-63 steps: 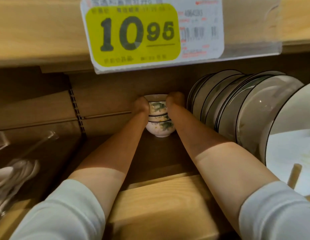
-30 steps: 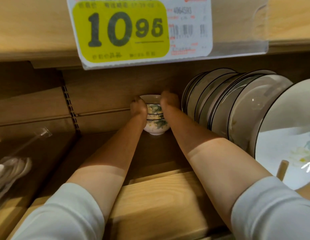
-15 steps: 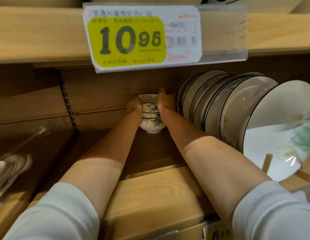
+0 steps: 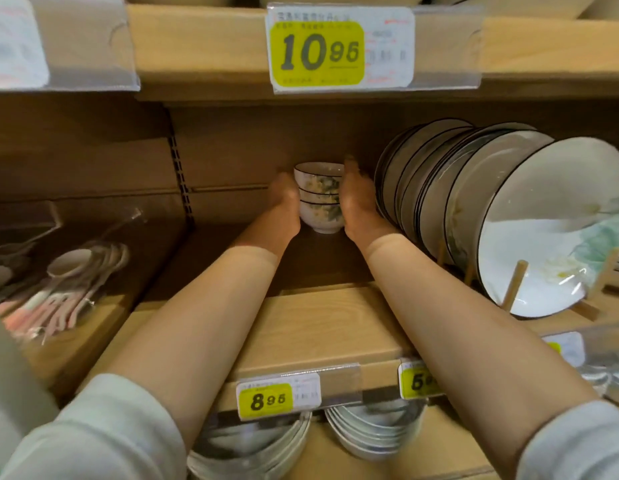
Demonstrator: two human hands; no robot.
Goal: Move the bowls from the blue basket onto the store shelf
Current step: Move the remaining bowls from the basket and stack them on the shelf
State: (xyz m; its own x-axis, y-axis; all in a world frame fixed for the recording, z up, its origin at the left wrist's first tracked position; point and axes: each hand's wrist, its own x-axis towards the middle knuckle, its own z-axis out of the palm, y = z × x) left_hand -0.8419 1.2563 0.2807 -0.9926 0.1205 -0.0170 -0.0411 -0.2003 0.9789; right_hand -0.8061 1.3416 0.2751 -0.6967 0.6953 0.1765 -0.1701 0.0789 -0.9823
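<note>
A stack of three small white bowls (image 4: 321,199) with green leaf print and dark rims stands deep at the back of the wooden shelf (image 4: 318,327). My left hand (image 4: 284,202) cups the stack's left side. My right hand (image 4: 357,202) cups its right side, with its thumb up by the top rim. Both sets of fingers curl round behind the bowls and are hidden. The stack's foot rests on the shelf. The blue basket is out of view.
A row of large dark-rimmed plates (image 4: 474,209) leans in a wooden rack just right of my right hand. Packaged spoons (image 4: 69,289) lie at the left. The upper shelf, with its 10.95 price tag (image 4: 339,50), overhangs. Stacked bowls (image 4: 370,434) sit on the shelf below.
The view has pulled back and down, so the shelf's front edge and lower price tags now show. Both hands stay on the bowl stack at the back of the shelf.
</note>
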